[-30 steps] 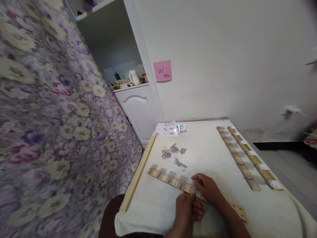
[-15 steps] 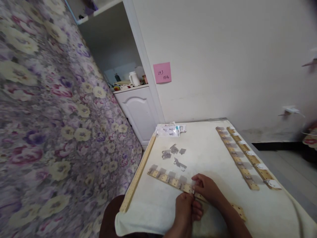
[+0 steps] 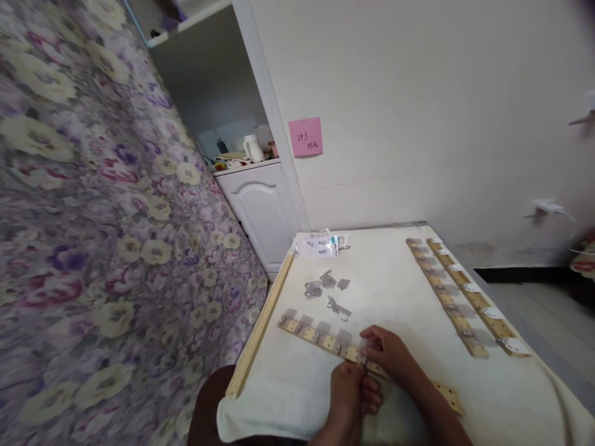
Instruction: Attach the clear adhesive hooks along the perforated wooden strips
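Observation:
A perforated wooden strip with small metal hooks fixed along it lies across the near part of the white-covered table. My left hand is closed, its fingertips pinching at a small metal hook on the strip. My right hand rests on the strip just right of that spot, fingers curled and pinched on the same hook. Several loose metal hooks lie on the cloth beyond the strip.
Two more wooden strips with hooks and white tags run along the table's right side. A plastic packet sits at the far edge. A long wooden batten lines the left edge. A floral bedspread fills the left; a pink note hangs on the wall.

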A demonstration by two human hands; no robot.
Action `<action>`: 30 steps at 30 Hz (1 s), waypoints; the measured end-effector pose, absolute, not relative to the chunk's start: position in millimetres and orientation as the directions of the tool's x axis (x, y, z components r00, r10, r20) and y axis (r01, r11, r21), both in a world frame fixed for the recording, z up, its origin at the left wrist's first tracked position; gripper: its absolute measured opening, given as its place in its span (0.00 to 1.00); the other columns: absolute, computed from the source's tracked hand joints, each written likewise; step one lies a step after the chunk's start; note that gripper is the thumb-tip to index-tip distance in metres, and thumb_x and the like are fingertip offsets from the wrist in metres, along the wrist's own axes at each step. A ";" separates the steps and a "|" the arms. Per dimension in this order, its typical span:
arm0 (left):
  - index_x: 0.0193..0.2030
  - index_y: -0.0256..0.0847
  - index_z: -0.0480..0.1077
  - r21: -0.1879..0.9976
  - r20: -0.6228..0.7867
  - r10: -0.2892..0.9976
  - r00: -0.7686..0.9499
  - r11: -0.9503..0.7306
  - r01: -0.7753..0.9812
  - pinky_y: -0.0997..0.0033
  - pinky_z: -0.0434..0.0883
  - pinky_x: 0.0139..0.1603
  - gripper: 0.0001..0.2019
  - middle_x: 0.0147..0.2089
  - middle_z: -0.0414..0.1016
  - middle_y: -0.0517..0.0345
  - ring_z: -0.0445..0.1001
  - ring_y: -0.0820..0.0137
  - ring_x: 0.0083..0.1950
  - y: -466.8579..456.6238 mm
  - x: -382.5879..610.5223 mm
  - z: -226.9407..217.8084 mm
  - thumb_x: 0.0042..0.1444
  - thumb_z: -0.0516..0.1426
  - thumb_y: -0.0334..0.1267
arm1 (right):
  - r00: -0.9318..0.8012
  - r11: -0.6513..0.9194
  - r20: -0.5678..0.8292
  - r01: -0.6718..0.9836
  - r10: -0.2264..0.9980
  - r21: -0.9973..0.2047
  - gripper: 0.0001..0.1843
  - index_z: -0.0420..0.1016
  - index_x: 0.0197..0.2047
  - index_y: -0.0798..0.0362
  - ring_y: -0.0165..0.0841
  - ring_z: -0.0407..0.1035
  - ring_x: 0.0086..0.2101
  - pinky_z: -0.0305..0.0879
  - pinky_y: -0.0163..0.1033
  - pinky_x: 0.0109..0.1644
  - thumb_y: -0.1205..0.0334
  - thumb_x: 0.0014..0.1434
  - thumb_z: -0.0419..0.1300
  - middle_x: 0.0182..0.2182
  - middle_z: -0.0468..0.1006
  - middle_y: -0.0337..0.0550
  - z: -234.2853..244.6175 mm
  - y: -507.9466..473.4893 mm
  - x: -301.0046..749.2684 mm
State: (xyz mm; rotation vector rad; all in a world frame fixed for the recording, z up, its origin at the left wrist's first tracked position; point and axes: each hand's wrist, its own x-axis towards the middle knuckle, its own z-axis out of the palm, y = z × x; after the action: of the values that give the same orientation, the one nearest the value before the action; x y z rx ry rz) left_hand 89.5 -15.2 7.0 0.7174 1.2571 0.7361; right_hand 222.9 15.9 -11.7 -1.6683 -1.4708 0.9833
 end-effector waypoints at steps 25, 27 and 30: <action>0.30 0.38 0.62 0.812 -0.552 0.813 0.186 0.575 -0.101 0.79 0.55 0.15 0.09 0.16 0.70 0.61 0.64 0.77 0.13 -13.6 87.9 8.2 0.53 0.52 0.42 | 0.078 -0.138 -0.115 0.444 0.990 -0.885 0.21 0.72 0.44 0.51 0.32 0.70 0.33 0.62 0.35 0.38 0.60 0.43 0.60 0.34 0.76 0.39 -15.5 17.5 223.0; 0.31 0.39 0.62 0.816 -0.539 0.819 0.198 0.566 -0.115 0.79 0.56 0.16 0.10 0.17 0.70 0.61 0.65 0.77 0.14 -15.0 86.1 7.9 0.52 0.53 0.44 | 0.078 -0.111 -0.085 0.430 0.993 -0.896 0.19 0.72 0.42 0.51 0.33 0.70 0.33 0.63 0.36 0.38 0.59 0.44 0.61 0.33 0.76 0.39 -15.7 15.3 222.9; 0.31 0.39 0.61 0.815 -0.536 0.811 0.233 0.570 -0.106 0.80 0.56 0.16 0.11 0.18 0.71 0.60 0.66 0.77 0.15 -18.9 81.8 7.2 0.50 0.54 0.45 | 0.069 -0.062 -0.038 0.389 0.997 -0.919 0.17 0.72 0.40 0.52 0.33 0.70 0.32 0.64 0.36 0.37 0.57 0.46 0.59 0.29 0.75 0.39 -15.2 12.9 224.9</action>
State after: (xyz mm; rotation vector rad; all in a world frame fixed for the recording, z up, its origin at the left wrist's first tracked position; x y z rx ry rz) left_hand 81.8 -18.9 7.2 0.7399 1.1724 0.7151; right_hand 224.9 12.9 -15.2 -1.5671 -1.4258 0.9834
